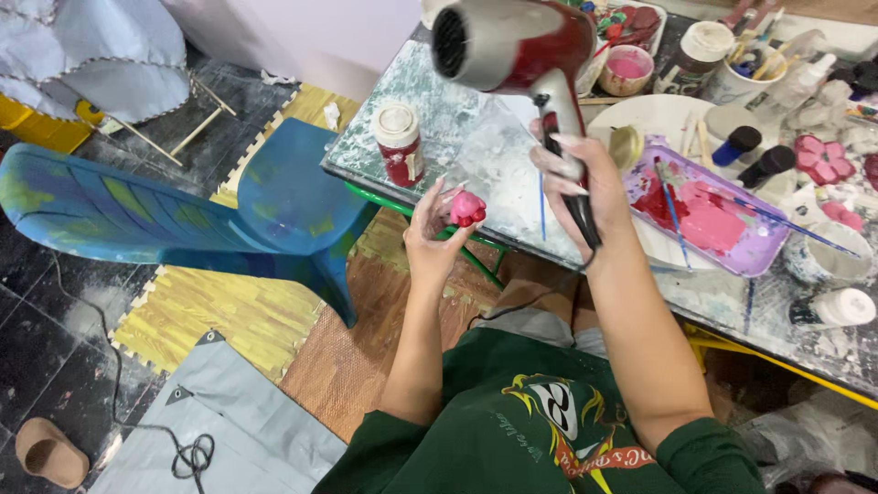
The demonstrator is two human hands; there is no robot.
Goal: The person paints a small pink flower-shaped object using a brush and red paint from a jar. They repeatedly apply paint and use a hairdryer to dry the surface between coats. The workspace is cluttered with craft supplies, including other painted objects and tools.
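Note:
My left hand point(437, 233) pinches a small pink painted clay piece point(467, 209) between thumb and fingertips, raised in front of the table edge. My right hand point(585, 187) grips the handle of a red and silver hair dryer point(517, 44), held above the table with its round nozzle facing left and toward the pink piece. The dryer's black cord point(585, 229) runs down past my right wrist. Both forearms come out of dark green sleeves.
A paint-stained glass table point(439, 128) carries a red paint jar point(400, 143), a purple palette tray point(732, 224) with pink paint and a brush, cups, bottles and pink flower pieces point(823, 157). A blue painted chair point(274, 197) stands left on wood-pattern foam mats.

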